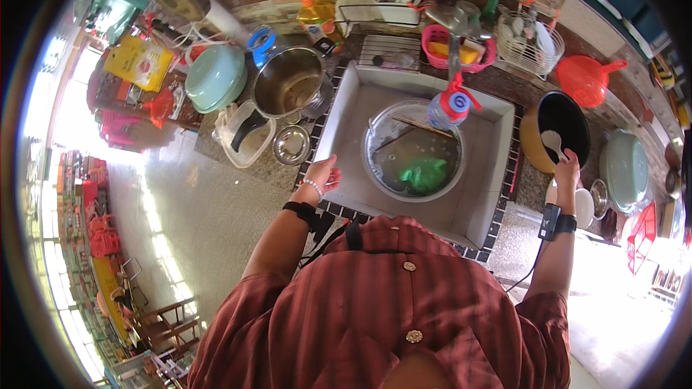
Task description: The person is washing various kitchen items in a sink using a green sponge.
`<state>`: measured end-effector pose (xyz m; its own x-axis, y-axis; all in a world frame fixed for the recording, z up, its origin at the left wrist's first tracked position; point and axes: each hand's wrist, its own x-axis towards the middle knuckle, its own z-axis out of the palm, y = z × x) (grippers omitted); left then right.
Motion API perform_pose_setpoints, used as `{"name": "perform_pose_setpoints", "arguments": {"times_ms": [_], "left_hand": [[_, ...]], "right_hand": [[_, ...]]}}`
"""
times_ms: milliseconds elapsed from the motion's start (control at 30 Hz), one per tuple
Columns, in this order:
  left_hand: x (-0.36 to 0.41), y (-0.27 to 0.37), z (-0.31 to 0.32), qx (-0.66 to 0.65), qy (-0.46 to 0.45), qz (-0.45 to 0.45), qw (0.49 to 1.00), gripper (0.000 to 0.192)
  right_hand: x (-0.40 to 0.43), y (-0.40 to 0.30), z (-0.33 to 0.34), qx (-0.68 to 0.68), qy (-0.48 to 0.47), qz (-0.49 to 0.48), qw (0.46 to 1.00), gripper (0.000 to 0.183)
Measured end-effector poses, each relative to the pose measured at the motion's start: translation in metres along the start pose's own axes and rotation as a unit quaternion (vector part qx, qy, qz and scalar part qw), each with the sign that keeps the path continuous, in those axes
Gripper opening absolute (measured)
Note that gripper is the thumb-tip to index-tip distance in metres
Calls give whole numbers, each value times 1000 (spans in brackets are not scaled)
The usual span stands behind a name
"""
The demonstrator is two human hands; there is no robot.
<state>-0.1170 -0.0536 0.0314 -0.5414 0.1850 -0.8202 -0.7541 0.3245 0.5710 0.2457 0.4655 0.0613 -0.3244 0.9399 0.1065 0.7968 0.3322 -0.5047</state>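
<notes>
My right hand (pixel 567 170) grips the handle of a pale rice paddle (pixel 552 141). Its blade is over or inside a gold-sided pot (pixel 532 143) with a dark interior, on the counter right of the sink; whether it touches the pot, I cannot tell. Empty, with fingers loosely bent, my left hand (pixel 323 174) hovers at the left edge of the grey sink (pixel 346 173). In the sink stands a round metal basin (pixel 370 170) of cloudy, sudsy water. A green cloth or scrubber (pixel 425 174) and wooden chopsticks (pixel 419 124) lie in it.
The faucet (pixel 453 54) ends in a cut plastic bottle (pixel 448 111) hanging above the basin. A steel pot (pixel 289 82) and plastic tub (pixel 254 146) crowd the left counter. A red colander (pixel 583 81) and pale-green bowl (pixel 624 170) are at right, a pink basket (pixel 457 67) behind.
</notes>
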Motion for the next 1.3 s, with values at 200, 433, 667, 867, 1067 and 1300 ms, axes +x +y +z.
{"name": "perform_pose_setpoints", "arguments": {"times_ms": [200,433,667,867,1067,1300], "left_hand": [[9,-9,-53,-236,126,-17,963,56],[56,-7,-96,-274,96,13,957,34],[40,5,-71,-200,-18,7,980,37],[8,27,13,-24,-194,5,981,62],[54,19,77,141,-151,-10,978,60],[89,4,132,270,-125,15,955,66]], "right_hand": [[-62,-111,-19,-191,113,8,975,40],[-138,-184,48,65,-338,-146,927,31],[-173,-164,187,-76,-440,-253,858,44],[-210,-144,259,-189,-380,-213,880,42],[-199,-146,257,178,-443,137,868,34],[-158,-223,185,539,-492,255,635,32]]}}
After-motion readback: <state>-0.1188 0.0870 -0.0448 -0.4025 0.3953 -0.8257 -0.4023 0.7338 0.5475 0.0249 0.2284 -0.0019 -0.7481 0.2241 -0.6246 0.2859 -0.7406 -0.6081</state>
